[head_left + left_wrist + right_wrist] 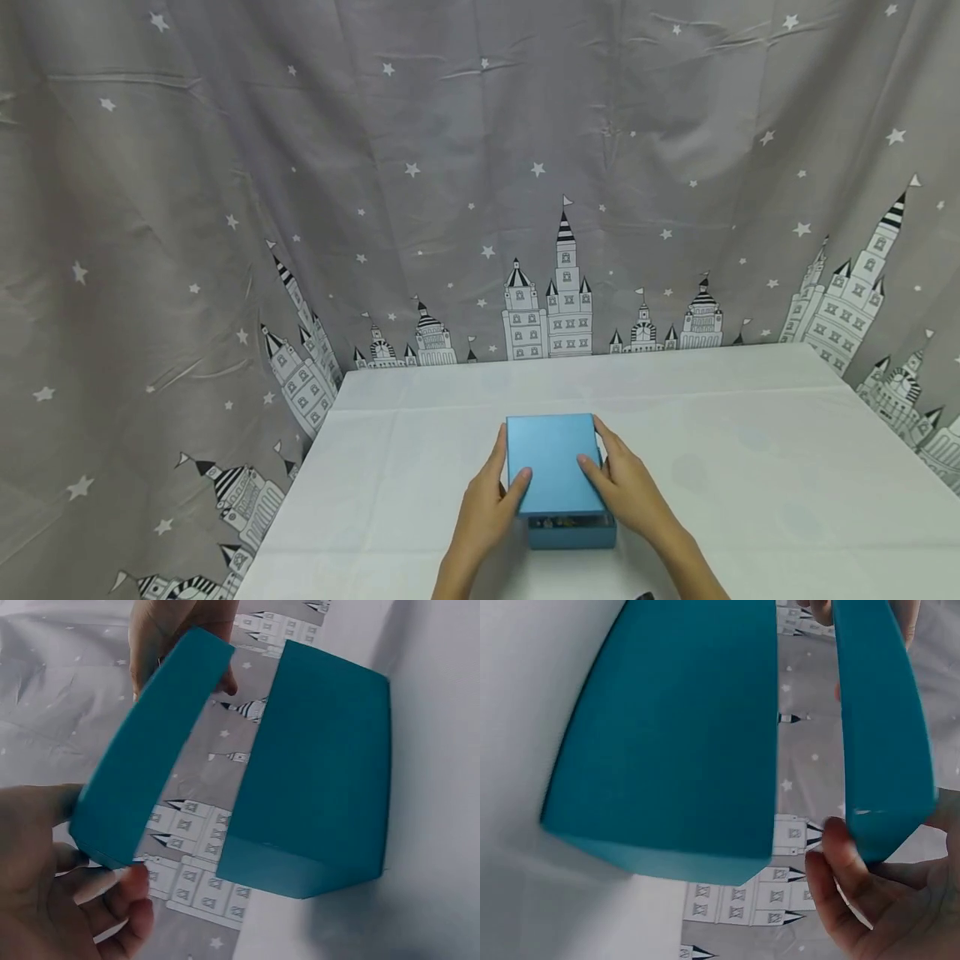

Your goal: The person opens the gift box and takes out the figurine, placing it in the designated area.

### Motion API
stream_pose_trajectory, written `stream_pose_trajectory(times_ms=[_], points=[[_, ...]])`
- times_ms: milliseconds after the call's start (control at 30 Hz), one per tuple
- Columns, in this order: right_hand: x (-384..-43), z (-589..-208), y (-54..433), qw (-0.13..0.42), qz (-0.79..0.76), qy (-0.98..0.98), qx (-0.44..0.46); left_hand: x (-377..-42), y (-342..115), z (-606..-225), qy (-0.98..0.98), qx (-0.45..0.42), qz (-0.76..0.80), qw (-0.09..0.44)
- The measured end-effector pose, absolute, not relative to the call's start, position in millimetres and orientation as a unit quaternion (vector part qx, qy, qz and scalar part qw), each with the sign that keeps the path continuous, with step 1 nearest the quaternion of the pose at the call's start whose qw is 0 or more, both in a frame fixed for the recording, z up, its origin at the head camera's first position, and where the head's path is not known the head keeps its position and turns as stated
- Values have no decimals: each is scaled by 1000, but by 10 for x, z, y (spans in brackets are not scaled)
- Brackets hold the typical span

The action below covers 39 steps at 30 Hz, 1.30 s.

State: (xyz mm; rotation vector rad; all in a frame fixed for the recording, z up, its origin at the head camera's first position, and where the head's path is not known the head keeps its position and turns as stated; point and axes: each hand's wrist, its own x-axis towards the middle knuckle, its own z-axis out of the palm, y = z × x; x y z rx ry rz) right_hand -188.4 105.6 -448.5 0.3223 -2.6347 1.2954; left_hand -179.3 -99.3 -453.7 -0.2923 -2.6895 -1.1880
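Both hands grip a blue box lid by its sides, level above the box base. On the lid's left edge is the left hand, its thumb on the top face; the right hand holds the opposite edge the same way. A gap separates the lid from the base in the left wrist view. The right wrist view shows fingers under the lid's rim. Small items show inside the base, mostly covered by the lid.
The base stands on a white-covered table. A grey curtain printed with stars and castles hangs behind and to the left. A small dark object lies at the bottom edge of the head view, near the right forearm.
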Motion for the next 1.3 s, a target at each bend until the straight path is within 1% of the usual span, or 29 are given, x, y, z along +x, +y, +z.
stream_pose_trajectory(times_ms=[200, 367, 533, 700, 800, 1100, 1300], points=[[-1855, -4425, 1004, 138, 420, -888, 131, -1752, -1016, -4462, -923, -89, -355, 120], [-1828, -4398, 949, 171, 414, -883, 142, -1728, -997, -4433, -924, -88, -337, 160], [-1816, -4386, 877, 206, 399, -881, 149, -1715, -955, -4411, -916, -79, -343, 194], [-1808, -4381, 810, 239, 398, -872, 156, -1708, -912, -4401, -904, -69, -364, 215], [-1789, -4370, 782, 243, 410, -864, 161, -1696, -892, -4401, -893, -69, -384, 223], [-1747, -4349, 703, 223, 469, -839, 160, -1708, -835, -4394, -851, -80, -462, 237], [-1740, -4340, 657, 241, 499, -815, 165, -1689, -784, -4403, -814, -101, -520, 240]])
